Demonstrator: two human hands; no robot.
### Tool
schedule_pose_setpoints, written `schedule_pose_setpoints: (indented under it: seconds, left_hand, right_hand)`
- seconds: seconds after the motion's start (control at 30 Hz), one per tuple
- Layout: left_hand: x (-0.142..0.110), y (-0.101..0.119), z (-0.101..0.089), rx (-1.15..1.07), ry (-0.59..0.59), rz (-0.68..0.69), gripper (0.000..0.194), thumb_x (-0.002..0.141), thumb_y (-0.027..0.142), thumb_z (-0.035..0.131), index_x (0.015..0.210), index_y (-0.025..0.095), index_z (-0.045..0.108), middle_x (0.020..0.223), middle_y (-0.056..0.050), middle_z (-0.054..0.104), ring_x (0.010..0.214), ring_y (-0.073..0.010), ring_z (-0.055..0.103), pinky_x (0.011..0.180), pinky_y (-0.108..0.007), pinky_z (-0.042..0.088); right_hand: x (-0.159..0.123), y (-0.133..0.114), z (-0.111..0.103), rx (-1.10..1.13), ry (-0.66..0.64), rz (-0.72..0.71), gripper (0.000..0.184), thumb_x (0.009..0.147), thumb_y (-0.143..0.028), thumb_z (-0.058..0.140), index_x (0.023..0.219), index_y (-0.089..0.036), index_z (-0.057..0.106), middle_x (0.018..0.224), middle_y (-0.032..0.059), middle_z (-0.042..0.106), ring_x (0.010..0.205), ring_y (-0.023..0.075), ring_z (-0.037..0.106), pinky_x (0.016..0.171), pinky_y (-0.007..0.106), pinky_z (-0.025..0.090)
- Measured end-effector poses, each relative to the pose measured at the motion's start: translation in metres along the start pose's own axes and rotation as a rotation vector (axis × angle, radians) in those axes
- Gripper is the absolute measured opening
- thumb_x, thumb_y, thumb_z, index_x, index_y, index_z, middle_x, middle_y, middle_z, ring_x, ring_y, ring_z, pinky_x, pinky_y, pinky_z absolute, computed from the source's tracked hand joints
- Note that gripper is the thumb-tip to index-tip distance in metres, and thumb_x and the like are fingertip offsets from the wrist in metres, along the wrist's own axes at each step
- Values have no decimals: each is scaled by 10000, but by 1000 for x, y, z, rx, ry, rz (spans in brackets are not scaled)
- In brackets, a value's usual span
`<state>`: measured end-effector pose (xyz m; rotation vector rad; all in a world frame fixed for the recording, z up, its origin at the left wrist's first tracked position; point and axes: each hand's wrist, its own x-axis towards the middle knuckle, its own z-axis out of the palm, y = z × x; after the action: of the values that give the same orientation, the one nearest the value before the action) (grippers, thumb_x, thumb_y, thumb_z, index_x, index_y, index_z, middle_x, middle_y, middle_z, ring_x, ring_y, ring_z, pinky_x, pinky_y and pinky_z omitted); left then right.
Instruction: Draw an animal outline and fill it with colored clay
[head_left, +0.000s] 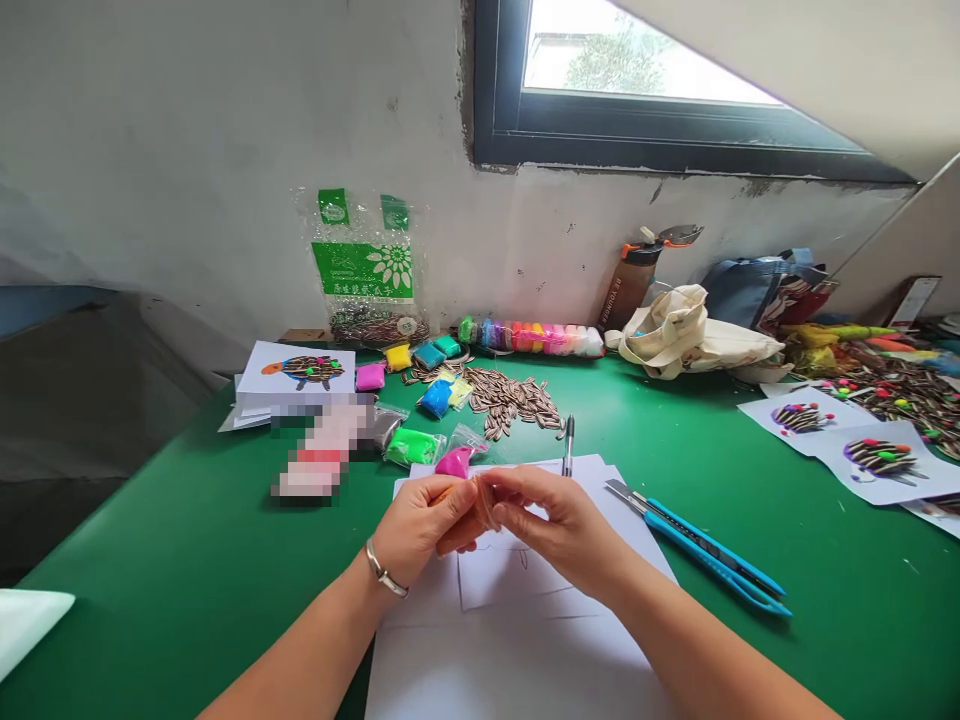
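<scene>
Over white paper sheets (517, 660), my two hands meet around a small clear plastic packet (489, 508) with something orange in it, perhaps modelling clay. My left hand (427, 520) is closed on the orange side. The thumb and fingers of my right hand (559, 520) pinch the clear plastic edge. Much of the packet is hidden by my fingers. Just beyond them lie a pink clay packet (454, 461) and a green clay packet (414, 447). A pen (568, 445) rests at the paper's top edge. Faint drawn lines show on the paper below.
Sunflower seeds (514, 398) lie in a pile behind the packets. To the right are a blue utility knife (712, 555) with its blade out and seed-decorated pictures (881, 457). Along the wall stand a seed bag (365, 275), a bottle (628, 285) and a cloth bag (686, 335).
</scene>
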<state>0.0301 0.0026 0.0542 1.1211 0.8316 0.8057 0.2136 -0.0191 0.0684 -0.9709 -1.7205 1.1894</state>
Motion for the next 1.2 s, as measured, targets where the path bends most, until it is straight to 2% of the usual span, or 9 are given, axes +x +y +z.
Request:
schedule_pose_setpoints:
  seconds: [0.2,0.43,0.63,0.8,0.9,1.03,1.2]
  left_hand:
    - [-1,-3,0,14,-16,-28,509,747,627,677,660,127,638,417,79,381,392,-44,304,470,-227,448]
    - [-3,-2,3,59,-4,-65,515,725,634,690,669,123,647,447,66,418,416,-53,330,484,-244,476]
    - [-2,2,2,36,36,-34,513,723,637,691,628,140,602,387,88,360,396,-48,312,490,-229,450]
    - [-3,-1,4,26,42,-35,522,699,646,703,612,141,601,387,82,384,377,-47,315,457,-229,443]
    - [-3,-3,6,26,53,-39,530,693,654,703,607,140,603,388,80,388,374,-48,318,444,-227,437]
    - [-5,0,7,23,61,-41,523,692,647,708,637,134,627,393,83,389,383,-51,332,455,-228,447]
    - [-5,1,7,23,69,-45,528,686,654,706,619,138,620,396,77,397,383,-62,356,441,-232,433]
  right_hand:
    - [1,-8,-3,157,-105,87,120,881,-141,524,898,-196,629,759,-24,545,738,111,502,686,231,421]
    - [-1,-6,1,37,-41,122,97,842,-117,532,825,-196,585,751,-32,565,713,104,495,662,220,415]
    - [0,-6,7,-3,4,12,162,911,-169,469,894,-204,626,782,-11,562,729,120,507,686,238,434]
    - [0,-7,3,55,-92,71,202,931,-198,458,939,-200,660,812,3,598,763,137,538,688,254,441]
    - [-2,-6,2,27,-79,89,191,921,-176,473,981,-211,651,794,-8,596,752,131,533,678,251,432]
    - [-4,-5,2,-30,-50,79,160,906,-144,481,924,-208,627,778,-19,588,734,119,516,665,241,417]
    - [-3,-5,1,43,-87,104,152,895,-128,465,920,-199,598,799,-11,590,764,125,540,693,249,438]
